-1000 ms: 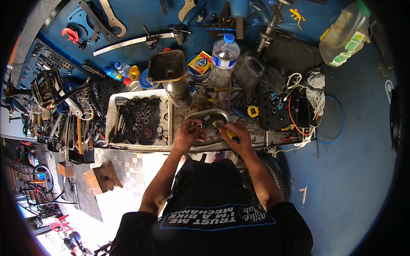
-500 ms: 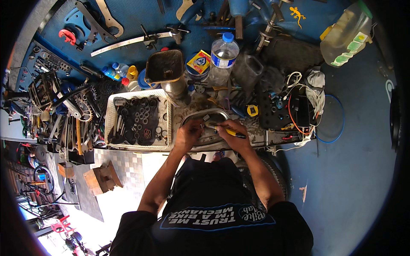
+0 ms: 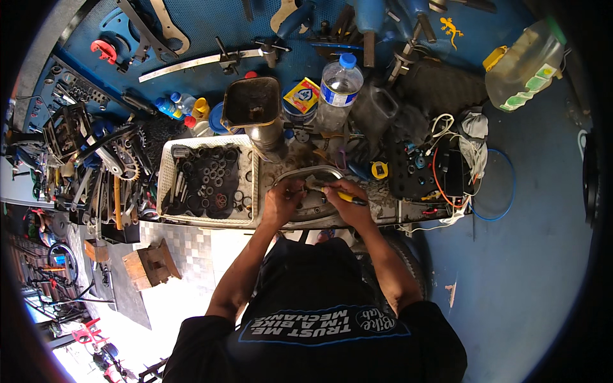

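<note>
My left hand (image 3: 281,201) grips a small metal part that lies inside a curved metal frame (image 3: 311,173) on the cluttered workbench. My right hand (image 3: 345,203) is closed on a yellow-handled tool (image 3: 350,198), whose tip points left at the part between my hands. Both hands are close together, just in front of my chest. What exactly the small part is cannot be made out.
A white basket (image 3: 168,172) of dark rings, washers and parts stands left of my hands. Behind are a metal funnel (image 3: 253,105), a plastic water bottle (image 3: 337,92), a dark jug (image 3: 373,112) and small bottles (image 3: 182,105). Wires (image 3: 447,166) lie right; tools hang on the blue wall (image 3: 191,25).
My hands have stayed at the same spot with only small finger movements; the head camera shifted slightly.
</note>
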The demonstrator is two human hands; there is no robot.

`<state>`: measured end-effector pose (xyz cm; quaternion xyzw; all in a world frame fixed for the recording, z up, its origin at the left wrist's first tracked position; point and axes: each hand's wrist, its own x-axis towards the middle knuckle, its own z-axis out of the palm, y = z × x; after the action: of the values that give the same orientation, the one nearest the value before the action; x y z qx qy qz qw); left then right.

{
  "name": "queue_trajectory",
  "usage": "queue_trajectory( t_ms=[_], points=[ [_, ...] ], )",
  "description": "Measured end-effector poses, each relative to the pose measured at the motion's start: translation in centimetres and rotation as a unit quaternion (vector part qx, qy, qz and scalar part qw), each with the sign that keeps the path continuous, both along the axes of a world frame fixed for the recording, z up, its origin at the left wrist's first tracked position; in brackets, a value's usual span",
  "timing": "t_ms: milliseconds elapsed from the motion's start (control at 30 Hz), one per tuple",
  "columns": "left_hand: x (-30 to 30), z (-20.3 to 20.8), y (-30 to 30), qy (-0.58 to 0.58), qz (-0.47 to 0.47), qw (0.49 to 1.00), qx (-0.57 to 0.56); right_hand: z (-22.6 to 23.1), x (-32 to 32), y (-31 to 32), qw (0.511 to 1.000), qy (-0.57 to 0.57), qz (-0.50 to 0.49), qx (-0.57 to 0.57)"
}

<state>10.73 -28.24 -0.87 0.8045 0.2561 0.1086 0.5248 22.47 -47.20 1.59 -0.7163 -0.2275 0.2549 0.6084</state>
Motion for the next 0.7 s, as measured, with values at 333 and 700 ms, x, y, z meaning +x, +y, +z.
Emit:
queue_trajectory(
  t_ms=[333, 700],
  points=[
    [0.1, -0.4, -0.2, -0.008, 0.043, 0.985, -0.165, -0.4, -0.6, 0.3, 0.996, 0.090, -0.021, 0.015],
    [-0.3, -0.5, 0.0, 0.003, 0.012, 0.991, -0.134, -3.0, 0.6, -0.9, 0.998, -0.028, -0.060, -0.002]
  ],
)
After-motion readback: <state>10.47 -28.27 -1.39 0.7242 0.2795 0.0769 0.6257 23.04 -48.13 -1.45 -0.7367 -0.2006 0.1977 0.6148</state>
